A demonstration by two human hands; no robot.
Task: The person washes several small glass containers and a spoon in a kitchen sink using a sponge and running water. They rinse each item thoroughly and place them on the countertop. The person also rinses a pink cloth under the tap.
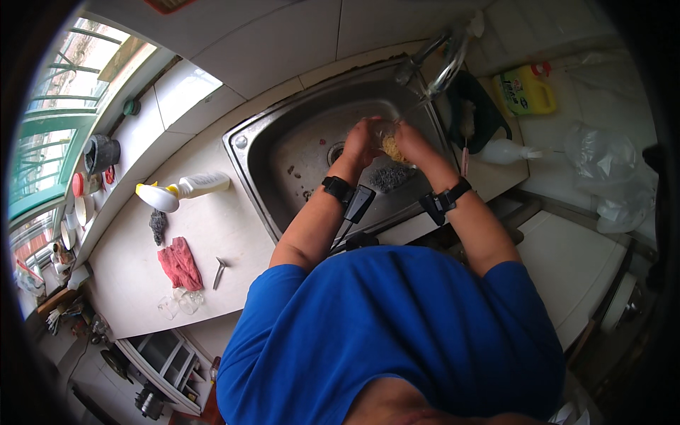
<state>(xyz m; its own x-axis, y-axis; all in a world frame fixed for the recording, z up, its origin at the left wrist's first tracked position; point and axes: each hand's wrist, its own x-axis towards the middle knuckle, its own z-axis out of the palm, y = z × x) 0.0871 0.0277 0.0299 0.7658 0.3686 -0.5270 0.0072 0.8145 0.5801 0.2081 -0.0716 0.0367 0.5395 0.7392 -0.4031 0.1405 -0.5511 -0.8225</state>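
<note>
Over the stainless steel sink [297,143], both hands meet near a running or shiny tap [443,77]. My left hand [363,141] is closed around a clear glass vessel [383,129], its exact shape partly hidden by the fingers. On the other side of the glass, my right hand [408,139] touches it too; whether it grips the glass or something else is unclear. A yellowish scrubbing pad or sponge [393,150] shows just below the glass, between the hands. Beneath them, a grey mesh scourer [392,178] lies in the basin, right of the drain [336,153].
Left of the sink, a spray bottle [204,184], dark scourer [158,226], red cloth [180,264], metal peeler-like tool [218,272] and small glasses [186,302] lie on the counter. To the right are a dark green container [491,119], white bottle [502,151] and yellow jug [523,90].
</note>
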